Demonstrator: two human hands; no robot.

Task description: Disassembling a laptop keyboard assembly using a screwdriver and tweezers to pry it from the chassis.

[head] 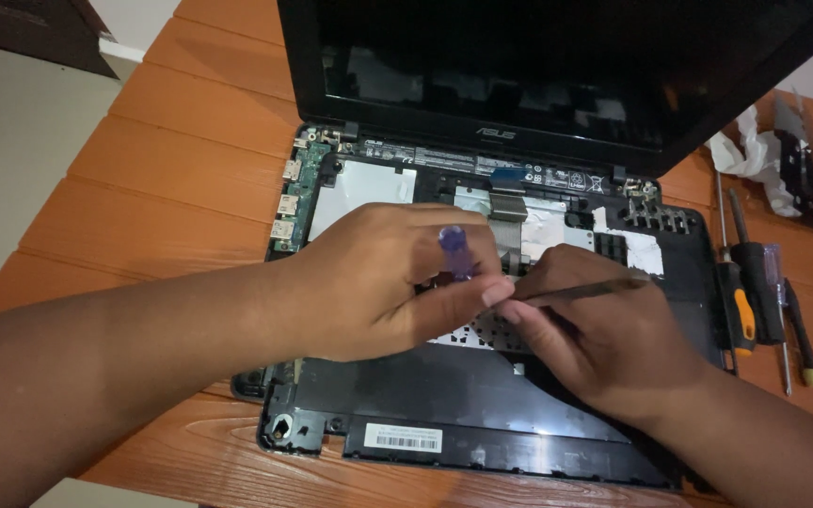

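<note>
Head view: we look down on an opened black laptop (519,414) lying on an orange wooden table (171,179), its keyboard cover off and its inner boards bare. Everything below we place by that laptop.

Over its middle, our left hand (383,282) has its fingers curled narrowly around a small screwdriver with a clear purple handle (454,252), the handle standing up between thumb and forefinger. Just to the right of it, and touching it at the fingertips, our right hand (595,334) pinches a thin dark metal pry tool (590,292), which lies nearly flat and points toward the laptop's right edge. We cannot tell where either tip meets the board, since the hands cover that spot.

The screen (557,66) stands open at the laptop's far side. On the table just right of the laptop lie several screwdrivers (750,301), one with an orange and black handle. Beyond them, near the far right corner, sits crumpled white paper (755,155).
</note>
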